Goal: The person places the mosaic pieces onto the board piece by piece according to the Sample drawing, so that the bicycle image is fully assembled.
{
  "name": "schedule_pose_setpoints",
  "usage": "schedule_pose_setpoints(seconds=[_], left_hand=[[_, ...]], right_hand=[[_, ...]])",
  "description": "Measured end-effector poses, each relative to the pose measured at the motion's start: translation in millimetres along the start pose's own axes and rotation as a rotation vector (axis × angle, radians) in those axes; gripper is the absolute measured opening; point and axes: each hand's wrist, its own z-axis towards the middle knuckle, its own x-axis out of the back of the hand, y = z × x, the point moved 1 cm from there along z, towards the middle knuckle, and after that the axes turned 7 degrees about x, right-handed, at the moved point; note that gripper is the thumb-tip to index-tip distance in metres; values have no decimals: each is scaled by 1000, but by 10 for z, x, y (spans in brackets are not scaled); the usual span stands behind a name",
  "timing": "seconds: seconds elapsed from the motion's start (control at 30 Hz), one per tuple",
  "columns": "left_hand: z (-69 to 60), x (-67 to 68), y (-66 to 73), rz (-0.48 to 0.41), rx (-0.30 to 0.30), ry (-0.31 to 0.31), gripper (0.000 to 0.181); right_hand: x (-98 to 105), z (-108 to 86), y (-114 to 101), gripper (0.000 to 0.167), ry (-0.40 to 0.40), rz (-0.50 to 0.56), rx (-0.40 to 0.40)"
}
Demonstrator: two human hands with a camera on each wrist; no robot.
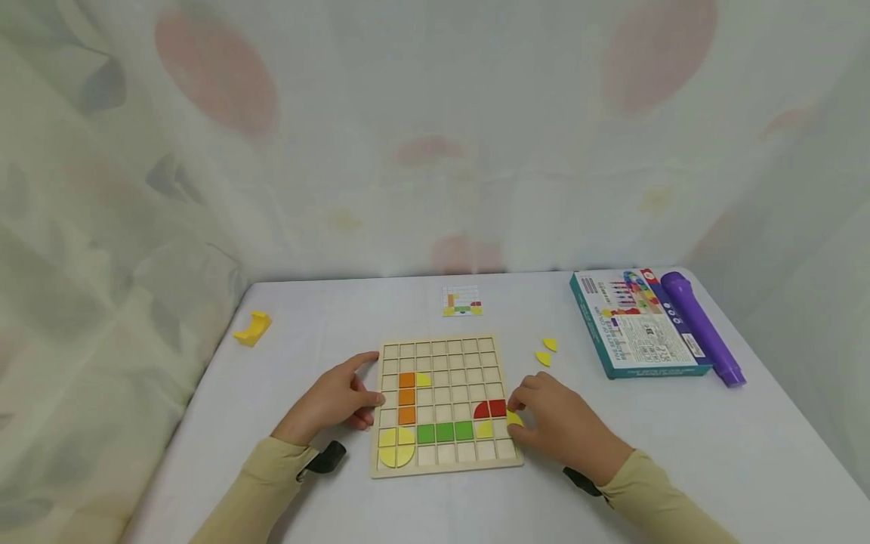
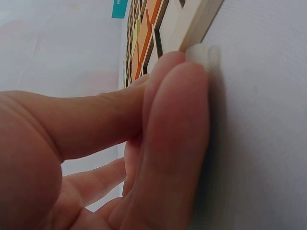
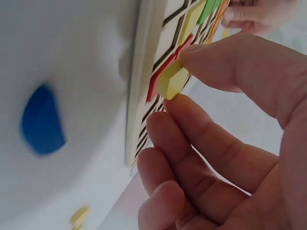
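Note:
A wooden grid board (image 1: 445,455) lies on the table, holding orange, green and red tiles and several yellow quarter-circle tiles. My left hand (image 1: 336,397) grips the board's left edge, its thumb on the rim and curled fingers against the side in the left wrist view. Between thumb and index finger, my right hand (image 1: 567,423) pinches a yellow quarter-circle tile (image 3: 172,81) over the board's right edge, near the red square tile (image 1: 498,408). A blue rounded piece (image 3: 43,120) lies on the table beside the board; the right hand hides it in the head view.
Two yellow quarter-circle tiles (image 1: 542,358) lie right of the board. Behind it is a small pattern card (image 1: 462,301). A teal-edged box (image 1: 639,325) and a purple tube (image 1: 703,329) stand at the right. A yellow curved holder (image 1: 253,329) sits far left.

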Motion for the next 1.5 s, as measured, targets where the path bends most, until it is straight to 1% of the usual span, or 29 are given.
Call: schedule_pose_setpoints(seconds=[0.13,0.27,0.4,0.7,1.13,1.3,1.5], left_hand=[[7,-13,3,2,-1,-3,90],[10,-20,6,4,-2,-3,91],[10,-21,6,5,-3,-4,91],[10,-10,8,4,-6,-7,91],[7,4,15,5,-8,-9,90],[0,10,10,7,-3,-7,90],[1,10,7,18,1,-3,90]], right_hand=[[-44,16,-72,21,7,2,57],[-89,29,-114,20,0,-9,82],[-113,32,-141,20,-6,-15,76],[-89,8,-150,19,-4,-29,77],[-68,14,-166,18,-38,-2,11],[-60,22,-187,18,-38,7,6],[-46,28,-196,17,-56,8,-29]])
